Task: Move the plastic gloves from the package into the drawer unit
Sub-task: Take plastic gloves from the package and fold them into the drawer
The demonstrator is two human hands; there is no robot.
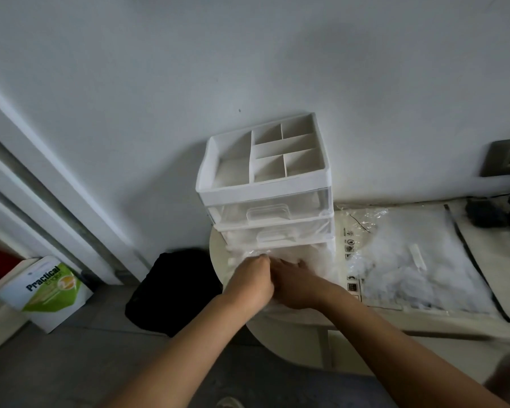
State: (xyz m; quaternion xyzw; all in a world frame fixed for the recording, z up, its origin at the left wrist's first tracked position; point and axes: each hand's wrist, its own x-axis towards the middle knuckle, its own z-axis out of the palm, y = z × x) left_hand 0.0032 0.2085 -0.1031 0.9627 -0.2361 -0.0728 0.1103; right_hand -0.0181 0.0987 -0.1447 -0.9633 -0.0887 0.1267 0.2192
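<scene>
Crinkly translucent gloves (280, 256) under hands (273, 282)

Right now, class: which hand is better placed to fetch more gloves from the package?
Right hand. It sits nearer the package, which lies to the right of the drawer unit; the left hand would need to cross over it.

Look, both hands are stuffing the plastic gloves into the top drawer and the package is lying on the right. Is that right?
Not quite. The head view shows the left hand and right hand pressing the plastic gloves into the bottom drawer, not the top one. The package does lie on the right.
</scene>
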